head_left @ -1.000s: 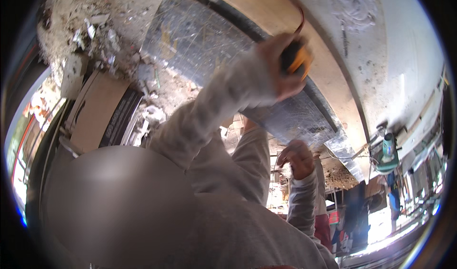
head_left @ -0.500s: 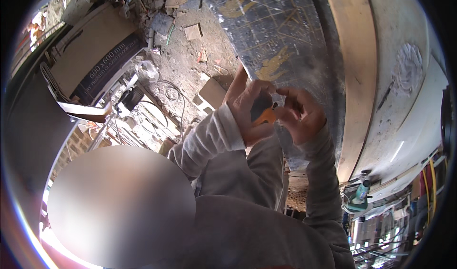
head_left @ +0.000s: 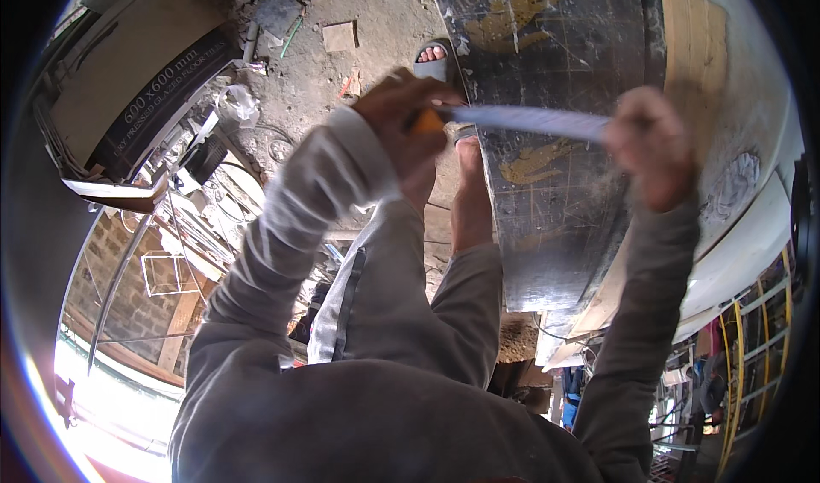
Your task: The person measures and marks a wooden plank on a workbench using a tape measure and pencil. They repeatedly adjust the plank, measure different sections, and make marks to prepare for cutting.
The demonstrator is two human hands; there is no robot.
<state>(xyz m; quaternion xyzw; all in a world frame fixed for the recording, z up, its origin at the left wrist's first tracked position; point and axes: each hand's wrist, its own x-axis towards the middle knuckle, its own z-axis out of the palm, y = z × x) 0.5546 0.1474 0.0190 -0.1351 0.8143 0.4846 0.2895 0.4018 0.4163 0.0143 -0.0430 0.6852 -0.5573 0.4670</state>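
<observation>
My left hand is wrapped round an orange and black tape measure, left of the dark board's edge. From its case the pale blade runs almost level across the dark board. The blade's far end is pinched in my right hand, which is smeared by motion. The blade is held above the board, apart from its surface as far as I can see. Gold prints and scratches mark the board.
A light wooden plank lies along the board's right side. On the left stands a tile carton. Rubble and a cardboard scrap litter the ground near a sandalled foot. Yellow ladder-like rails show at the lower right.
My hands were close together at the tape measure; now they are far apart with its blade drawn out between them. My right hand moved right, my left hand left and farther away.
</observation>
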